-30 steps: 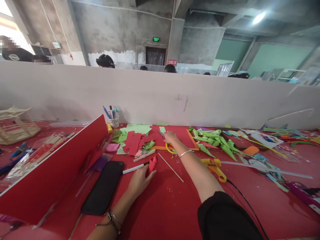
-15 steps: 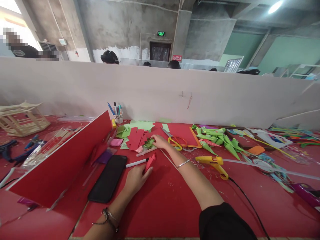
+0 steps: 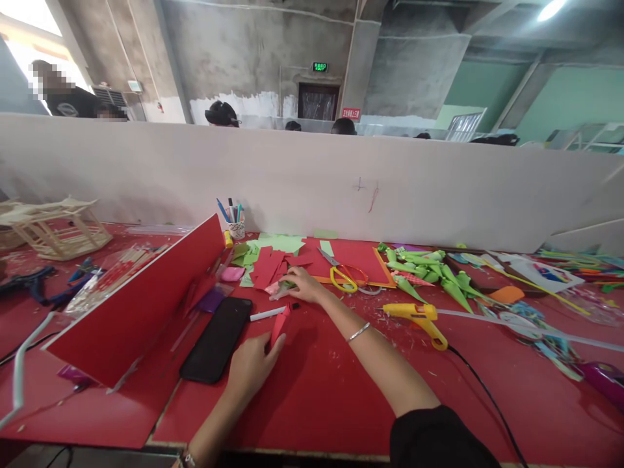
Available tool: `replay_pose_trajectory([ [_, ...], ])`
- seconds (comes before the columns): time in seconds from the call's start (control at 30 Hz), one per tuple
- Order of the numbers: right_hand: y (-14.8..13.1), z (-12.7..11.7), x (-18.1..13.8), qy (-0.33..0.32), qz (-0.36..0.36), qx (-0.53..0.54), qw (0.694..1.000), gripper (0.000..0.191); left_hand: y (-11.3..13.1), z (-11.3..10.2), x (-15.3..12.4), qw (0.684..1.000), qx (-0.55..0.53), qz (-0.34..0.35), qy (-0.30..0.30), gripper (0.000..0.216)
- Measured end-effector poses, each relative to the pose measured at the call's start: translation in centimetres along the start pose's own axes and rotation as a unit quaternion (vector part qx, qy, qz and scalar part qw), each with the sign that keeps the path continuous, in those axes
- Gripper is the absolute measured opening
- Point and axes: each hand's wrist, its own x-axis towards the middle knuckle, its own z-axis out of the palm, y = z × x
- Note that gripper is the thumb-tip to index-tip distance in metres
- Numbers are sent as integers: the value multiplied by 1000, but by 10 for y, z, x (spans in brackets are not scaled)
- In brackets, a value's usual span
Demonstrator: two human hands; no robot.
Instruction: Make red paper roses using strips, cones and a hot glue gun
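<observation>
My left hand (image 3: 253,367) is closed around a narrow cone of rolled red paper (image 3: 279,325), which points up and away. The cone crosses over a white marker (image 3: 266,314) with a black end. My right hand (image 3: 305,286) reaches to the scrap pile, its fingers bent down over small green and pink pieces and clear plastic (image 3: 279,294). Whatever lies between its fingertips is hidden. Cut red paper strips (image 3: 268,265) lie just beyond, with light green paper (image 3: 287,243) behind them. Scissors with yellow handles (image 3: 344,279) rest to the right of that hand.
A black phone (image 3: 217,341) lies left, beside a leaning red board (image 3: 141,305). On the right are a yellow glue gun (image 3: 414,315) with its cord and several green paper cones (image 3: 439,273). A pen cup (image 3: 236,227) stands before the white partition (image 3: 302,175).
My left hand has drawn slightly nearer to me with the red cone. My right hand has come down lower over the scraps. The view has shifted a little.
</observation>
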Motion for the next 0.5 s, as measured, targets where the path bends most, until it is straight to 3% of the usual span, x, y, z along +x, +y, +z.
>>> replay_pose_trajectory([
  [0.13, -7, 3, 6, 2, 4, 8, 1000, 21, 3, 2, -8, 999, 26, -23, -11, 46],
  [0.27, -10, -7, 5, 44, 58, 20, 997, 24, 9, 5, -10, 998, 45, -31, -20, 46],
  [0.5, -23, -66, -18, 162, 119, 70, 977, 28, 22, 3, 11, 999, 38, -5, -25, 33],
])
